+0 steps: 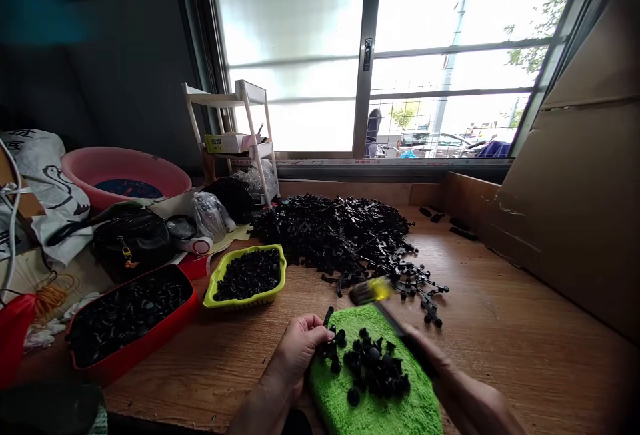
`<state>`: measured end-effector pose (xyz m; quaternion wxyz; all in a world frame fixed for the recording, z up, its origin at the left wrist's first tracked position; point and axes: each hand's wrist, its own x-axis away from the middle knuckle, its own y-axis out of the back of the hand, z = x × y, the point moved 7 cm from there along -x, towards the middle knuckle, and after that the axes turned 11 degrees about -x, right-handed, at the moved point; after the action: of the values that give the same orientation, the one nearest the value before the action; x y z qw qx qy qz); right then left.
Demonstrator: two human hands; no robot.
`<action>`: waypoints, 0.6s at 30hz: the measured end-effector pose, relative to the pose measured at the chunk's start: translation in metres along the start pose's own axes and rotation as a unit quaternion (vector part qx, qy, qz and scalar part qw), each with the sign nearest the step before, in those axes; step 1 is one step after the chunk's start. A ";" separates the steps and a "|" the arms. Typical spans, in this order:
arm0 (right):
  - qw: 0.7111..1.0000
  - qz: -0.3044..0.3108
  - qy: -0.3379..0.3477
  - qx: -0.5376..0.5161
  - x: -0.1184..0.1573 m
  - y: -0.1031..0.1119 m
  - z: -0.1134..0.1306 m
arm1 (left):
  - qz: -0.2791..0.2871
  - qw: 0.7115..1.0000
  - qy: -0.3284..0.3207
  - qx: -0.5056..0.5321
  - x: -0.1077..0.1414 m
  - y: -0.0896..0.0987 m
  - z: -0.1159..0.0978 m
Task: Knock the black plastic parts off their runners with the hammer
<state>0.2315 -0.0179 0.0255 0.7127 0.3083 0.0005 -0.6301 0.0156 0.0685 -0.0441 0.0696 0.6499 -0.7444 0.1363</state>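
- Black plastic sprue piece (pixel 329 316) sits pinched in the left hand (pixel 295 348), thumb and forefinger closed together on it above the towel's left edge.
- Fingers of the right hand (pixel 460 382) wrap around the handle of what looks like a hammer (pixel 400 330); its blurred head is beyond and right of the left fingertips.
- Pinching only the sprue's end should suit best, leaving its round-headed parts exposed and the thumb clear of the hammer.
- A short, controlled tap over the towel's padding would probably scatter less than a wide swing.
- Green terry towel (pixel 425 408) lies under the work, with loose round-headed parts (pixel 377 368) just right of the left fingertips.
- Wood-grain tabletop (pixel 500 302) spreads around both hands; beyond the fingers rises a sprue heap (pixel 340 228), with a window (pixel 295 55) behind.
- Left of the left fingers stand a filled yellow-green basket (pixel 250 300) and, farther out, a red tub (pixel 165 332).
- Cardboard (pixel 565 222) screens the far right.
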 end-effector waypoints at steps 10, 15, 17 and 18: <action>0.988 0.073 0.030 0.134 -0.002 -0.007 0.010 | -0.006 0.999 0.001 -0.049 -0.005 0.000 -0.007; 0.992 0.058 0.027 0.109 -0.004 -0.010 0.022 | -0.001 0.999 -0.001 -0.052 -0.009 0.001 -0.005; 0.991 0.048 0.023 0.121 -0.003 -0.009 0.020 | 0.006 0.999 0.003 -0.045 -0.008 0.001 -0.004; 0.991 0.050 0.019 0.123 -0.002 -0.009 0.017 | 0.009 0.999 0.003 -0.038 -0.006 0.001 -0.004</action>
<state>0.2162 -0.0234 0.0360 0.6995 0.4054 -0.0790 -0.5832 0.0150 0.0755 -0.0422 0.0953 0.6400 -0.7544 0.1102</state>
